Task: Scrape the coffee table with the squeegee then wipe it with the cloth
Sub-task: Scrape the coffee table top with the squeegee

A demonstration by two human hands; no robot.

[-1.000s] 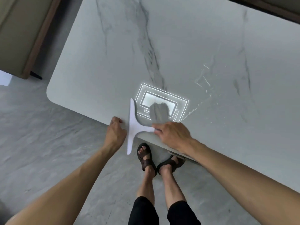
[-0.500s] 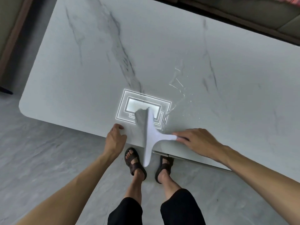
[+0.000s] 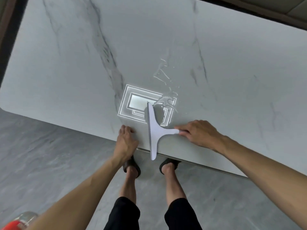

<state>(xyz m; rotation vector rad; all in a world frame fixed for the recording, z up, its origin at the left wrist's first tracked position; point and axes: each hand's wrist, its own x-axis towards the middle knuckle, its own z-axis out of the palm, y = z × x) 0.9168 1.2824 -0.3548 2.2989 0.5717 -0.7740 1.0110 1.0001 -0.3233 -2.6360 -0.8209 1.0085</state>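
Observation:
A white T-shaped squeegee [image 3: 155,130] lies blade-down on the white marble coffee table [image 3: 83,63], its blade running from the table's near edge up toward a small puddle of water streaks [image 3: 163,100]. My right hand [image 3: 197,134] grips the squeegee's handle at its right end. My left hand [image 3: 125,140] rests flat on the table's near edge, just left of the blade. No cloth is in view.
A bright reflection of a ceiling light [image 3: 141,103] shows on the tabletop beside the blade. My sandalled feet [image 3: 132,166] stand on the grey floor under the near edge. A red-capped object [image 3: 18,221] sits at the bottom left corner. Dark furniture lines the far edge.
The squeegee has slid to the right along the near edge, its blade now reaching the water. My left hand has followed along the edge. The view has shifted right.

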